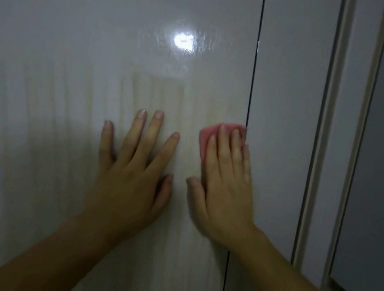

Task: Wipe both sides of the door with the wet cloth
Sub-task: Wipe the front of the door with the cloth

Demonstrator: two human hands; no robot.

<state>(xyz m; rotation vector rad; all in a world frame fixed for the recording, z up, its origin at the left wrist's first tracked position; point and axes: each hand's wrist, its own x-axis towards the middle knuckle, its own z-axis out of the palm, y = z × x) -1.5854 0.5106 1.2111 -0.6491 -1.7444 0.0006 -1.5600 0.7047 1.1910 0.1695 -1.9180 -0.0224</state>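
My right hand [226, 185] pressed the pink cloth [207, 135] flat-fingered to the door [76, 60]; left hand [133, 169] braced, fingers spread. Wet streaks marked 1 side; the other awaited.

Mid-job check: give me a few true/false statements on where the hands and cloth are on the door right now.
1. The right hand presses the cloth against the door. True.
2. The left hand holds a second cloth. False: it lies flat and bare on the door, fingers spread.
3. The cloth is blue. False: it is pink.
4. The cloth sits close to the dark vertical gap at the door's right edge. True.
5. A bright light glare shows on the door above the hands. True.
6. The hands overlap. False: they lie side by side, apart.
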